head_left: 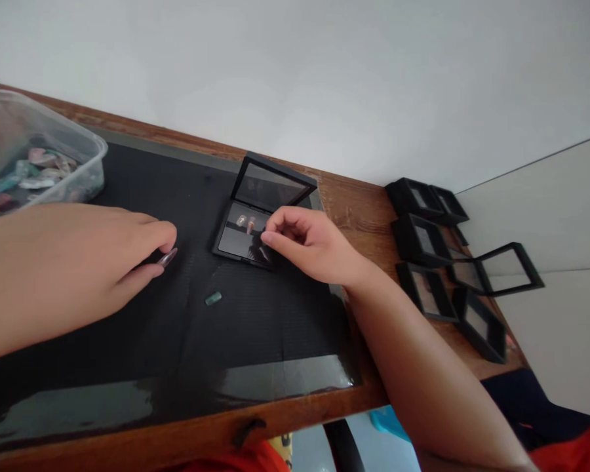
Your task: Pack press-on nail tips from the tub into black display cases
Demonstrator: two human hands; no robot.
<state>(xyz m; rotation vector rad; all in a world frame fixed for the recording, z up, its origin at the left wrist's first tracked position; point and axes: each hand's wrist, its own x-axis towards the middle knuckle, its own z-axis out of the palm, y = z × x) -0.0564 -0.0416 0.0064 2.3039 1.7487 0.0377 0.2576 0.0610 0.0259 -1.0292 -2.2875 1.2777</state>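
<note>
A small black case (pixel 221 246) lies with its clear-windowed lid raised on the black mat, two small nail-shaped pieces (pixel 246 223) inside on the left. My right hand (pixel 307 242) is at the case's right side, fingers curled and pinched together; what they hold, if anything, is hidden. Between thumb and finger of my left hand (pixel 103 255), left of the case, is a shiny pointed nail-shaped piece (pixel 168 257). A green oblong piece (pixel 213 299) rests on the mat below the case.
At the far left stands a clear plastic tub (pixel 86 172) of mixed coloured pieces. Several black windowed cases (pixel 425 239) sit on the wooden surface (pixel 358 216) at the right, one with its lid up. A pale wall rises behind.
</note>
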